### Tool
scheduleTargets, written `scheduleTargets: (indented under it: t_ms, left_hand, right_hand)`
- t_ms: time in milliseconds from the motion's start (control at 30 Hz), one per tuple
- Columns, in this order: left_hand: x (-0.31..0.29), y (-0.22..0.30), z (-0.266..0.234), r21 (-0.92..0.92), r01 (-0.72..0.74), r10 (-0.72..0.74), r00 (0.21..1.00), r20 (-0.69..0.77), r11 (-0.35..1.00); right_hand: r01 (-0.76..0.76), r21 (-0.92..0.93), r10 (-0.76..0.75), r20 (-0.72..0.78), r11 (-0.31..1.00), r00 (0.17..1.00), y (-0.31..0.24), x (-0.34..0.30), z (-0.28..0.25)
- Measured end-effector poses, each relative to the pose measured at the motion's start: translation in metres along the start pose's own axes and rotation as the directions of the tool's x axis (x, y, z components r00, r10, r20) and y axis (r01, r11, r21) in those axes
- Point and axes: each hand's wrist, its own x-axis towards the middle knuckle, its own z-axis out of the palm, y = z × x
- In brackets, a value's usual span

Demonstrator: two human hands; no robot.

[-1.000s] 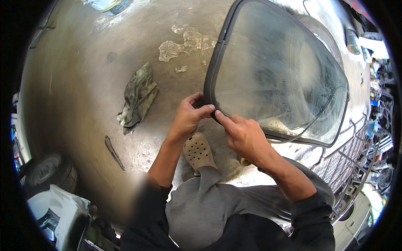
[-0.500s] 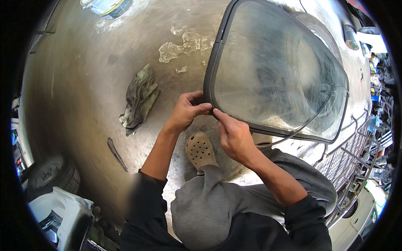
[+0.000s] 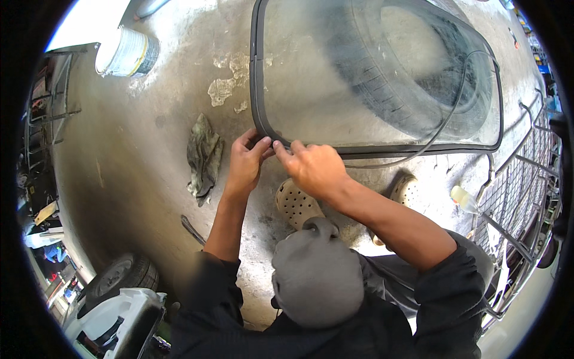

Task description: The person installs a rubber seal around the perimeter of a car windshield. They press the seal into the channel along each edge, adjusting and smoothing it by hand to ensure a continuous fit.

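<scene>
A pane of vehicle window glass (image 3: 311,102) edged by a black rubber seal (image 3: 258,90) lies in front of me, with a tire (image 3: 388,90) showing through it. At its near left corner, my left hand (image 3: 245,163) pinches the seal, thumb on top and fingers curled underneath. Right beside it, my right hand (image 3: 317,170) presses the seal with its fingertips, the other fingers bent in. A thin grey cord (image 3: 445,122) loops from the seal's right side over the glass and along the near edge; its end near my right hand is hidden.
On the floor to the left lie a dirty rag (image 3: 204,157) and a dark strip-like tool (image 3: 192,230). A paint bucket (image 3: 134,54) stands farther off. A wire-mesh rack (image 3: 517,161) and a pale bottle (image 3: 464,198) are on the right; a wheel (image 3: 122,278) sits lower left.
My view has turned, so the glass sits farther left and higher in the picture. Both hands stay at the same corner of the seal, with the right fingertips shifted slightly.
</scene>
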Motion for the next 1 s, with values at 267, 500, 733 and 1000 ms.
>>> scheduleTargets:
  t_ms: [267,500,733,1000]
  left_hand:
    - [0.003,0.003,0.021,0.075,0.002,0.006,0.995,-0.101,0.997]
    - [-0.016,-0.004,0.032,-0.12,-0.061,0.05,0.995,-0.091,0.991]
    - [-0.02,-0.005,0.041,-0.105,-0.027,0.019,0.997,-0.075,0.994]
    - [-0.015,0.0,0.048,-0.02,0.039,-0.041,0.99,-0.135,0.999]
  right_hand:
    - [0.086,-0.084,-0.088,-0.021,0.993,0.996,0.002,-0.003,0.009]
    - [0.326,-0.032,-0.326,0.019,0.945,0.945,0.054,-0.037,-0.026]
    - [0.287,0.013,-0.286,0.14,0.958,0.948,0.055,-0.03,-0.034]
    - [0.223,0.049,-0.228,0.18,0.974,0.957,0.035,-0.038,-0.027]
